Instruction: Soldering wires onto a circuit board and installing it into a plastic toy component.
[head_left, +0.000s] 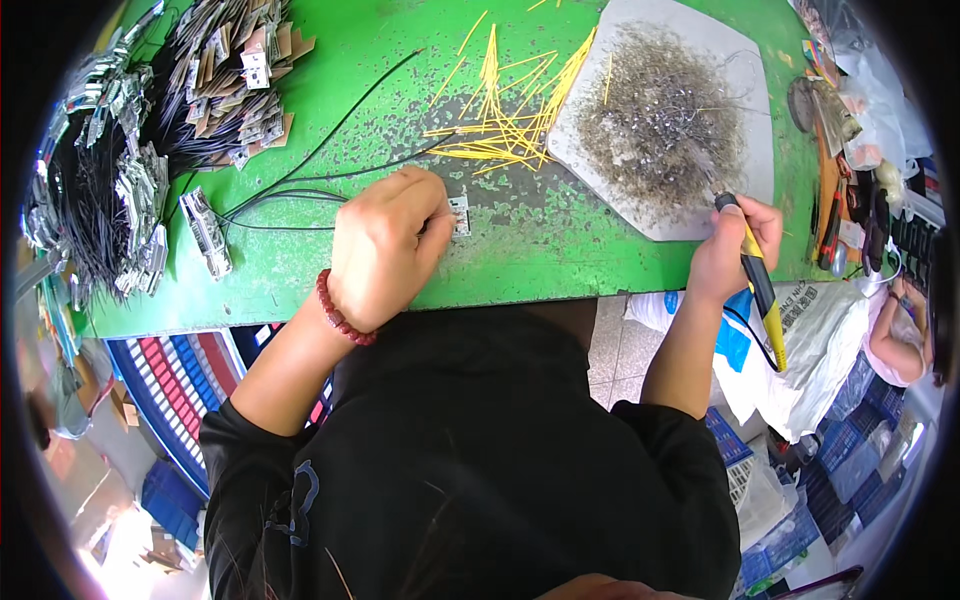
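Observation:
My left hand (395, 235) is closed over the green table's front part, a red bead bracelet on its wrist. From its fingers pokes a small silver-and-white part (460, 215); most of it is hidden by the hand. Black cables (285, 195) run beside and under this hand. To its left lies a silver metal piece with slots (206, 235). My right hand (735, 245) grips a yellow-and-black soldering iron (762, 290), its tip over a grey board (655, 225) covered with dark, crumbly residue (655, 115).
Thin yellow strips (500, 145) lie scattered between the cables and the grey board. Bundles of black cables with metal ends and small brown boards (235, 85) crowd the table's far left. Tools (832, 225) lie along the right edge. Another person's arm (895, 330) shows at far right.

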